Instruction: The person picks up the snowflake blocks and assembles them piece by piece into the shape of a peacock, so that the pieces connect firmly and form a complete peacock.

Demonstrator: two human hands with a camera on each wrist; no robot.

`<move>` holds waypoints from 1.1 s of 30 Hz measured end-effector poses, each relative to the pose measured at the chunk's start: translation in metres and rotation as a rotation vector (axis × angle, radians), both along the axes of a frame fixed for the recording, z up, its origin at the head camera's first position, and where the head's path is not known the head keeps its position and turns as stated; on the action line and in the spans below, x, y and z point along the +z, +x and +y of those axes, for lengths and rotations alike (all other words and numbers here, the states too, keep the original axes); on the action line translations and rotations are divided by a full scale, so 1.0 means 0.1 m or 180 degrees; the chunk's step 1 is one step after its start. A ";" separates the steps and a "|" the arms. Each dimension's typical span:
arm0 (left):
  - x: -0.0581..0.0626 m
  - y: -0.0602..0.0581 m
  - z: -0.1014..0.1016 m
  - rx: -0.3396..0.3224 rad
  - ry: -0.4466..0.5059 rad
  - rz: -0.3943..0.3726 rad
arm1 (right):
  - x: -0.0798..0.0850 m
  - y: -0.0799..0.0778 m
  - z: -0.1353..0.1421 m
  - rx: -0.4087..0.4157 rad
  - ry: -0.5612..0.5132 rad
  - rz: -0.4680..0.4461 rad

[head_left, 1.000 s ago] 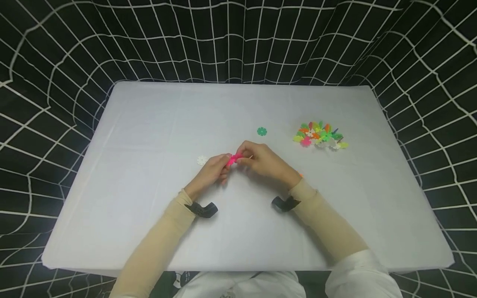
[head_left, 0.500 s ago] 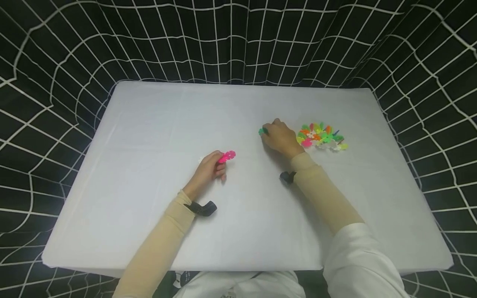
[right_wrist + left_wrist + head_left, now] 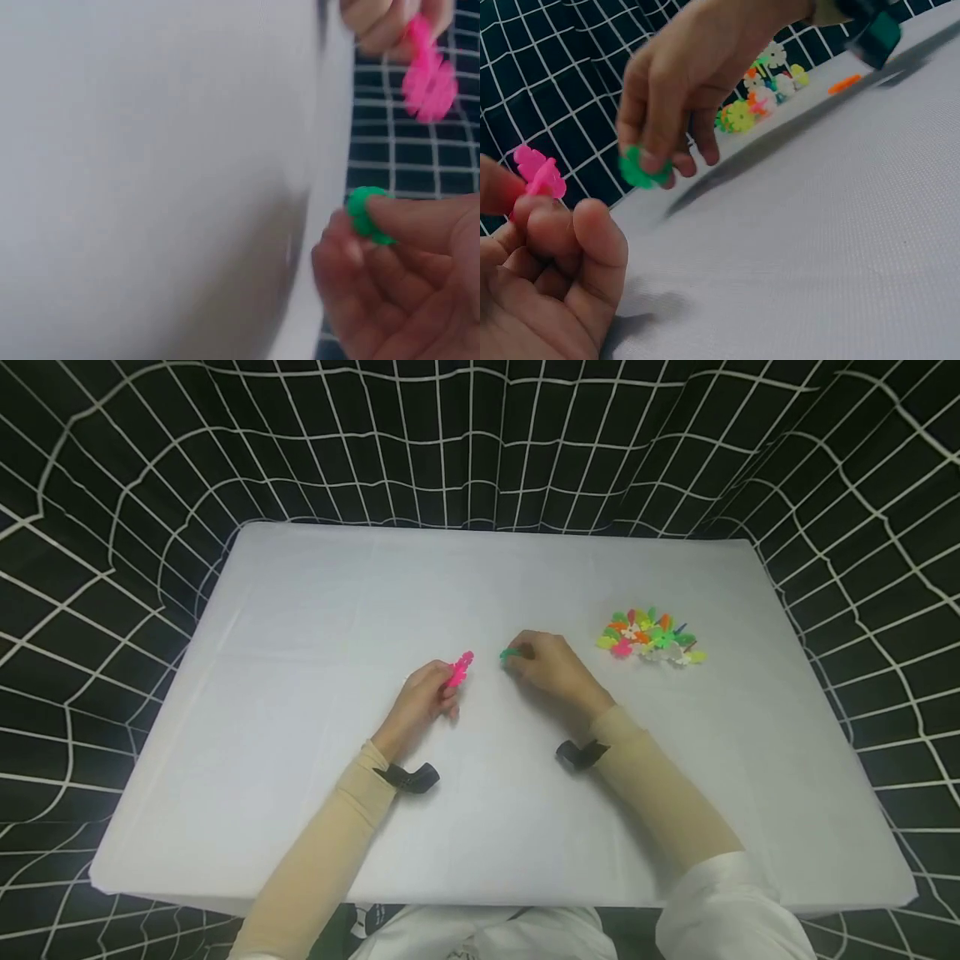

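Observation:
Between its thumb and fingers, my left hand [image 3: 422, 702] pinches joined pink flower-shaped interlocking discs [image 3: 461, 669]; the left wrist view shows the pink discs [image 3: 541, 172] set at an angle to each other. My right hand [image 3: 553, 668] pinches a green flower-shaped disc [image 3: 509, 654] by its edge, just above the table and apart from the pink ones. Seen from the right wrist, the green disc [image 3: 367, 214] sits under the thumb, partly covered. A sliver of a white disc [image 3: 406, 679] shows behind the left hand.
A heap of many-coloured flower discs [image 3: 651, 637] lies on the white-covered table [image 3: 315, 602], right of the right hand. One orange disc [image 3: 845, 83] lies apart on the cloth, hidden in the head view. Black cloth with a white grid [image 3: 480, 452] surrounds the table.
My right hand let go of the pink discs, reached out to the green disc on the table, picked it up and came back towards the left hand. The left hand tilted the pink discs upward.

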State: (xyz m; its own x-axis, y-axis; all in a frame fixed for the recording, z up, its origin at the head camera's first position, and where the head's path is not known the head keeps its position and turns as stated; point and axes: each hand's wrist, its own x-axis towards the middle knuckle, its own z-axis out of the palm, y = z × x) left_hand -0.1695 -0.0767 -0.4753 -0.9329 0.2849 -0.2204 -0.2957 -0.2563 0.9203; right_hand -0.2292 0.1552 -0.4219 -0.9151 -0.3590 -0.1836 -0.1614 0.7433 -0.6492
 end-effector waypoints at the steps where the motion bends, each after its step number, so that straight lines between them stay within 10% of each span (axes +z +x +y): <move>1: -0.01 0.00 0.00 -0.0020 -0.0017 0.0007 | 0.00 0.06 -0.02 0.0010 -0.0154 -0.0048; 12: -0.05 0.04 0.03 0.0004 0.0082 0.0007 | -0.08 0.47 -0.24 -0.0107 -0.0966 -0.0077; 33: -0.02 0.06 0.02 -0.0195 0.0255 -0.0107 | -0.09 0.58 -0.39 0.0237 -0.0763 0.1046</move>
State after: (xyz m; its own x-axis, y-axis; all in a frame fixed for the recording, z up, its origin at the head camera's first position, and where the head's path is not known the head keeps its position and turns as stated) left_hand -0.1638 -0.0747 -0.4769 -0.9056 0.3592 -0.2257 -0.3436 -0.3090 0.8868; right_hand -0.1709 0.1165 -0.4309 -0.8809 -0.4236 0.2110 -0.4367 0.5557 -0.7074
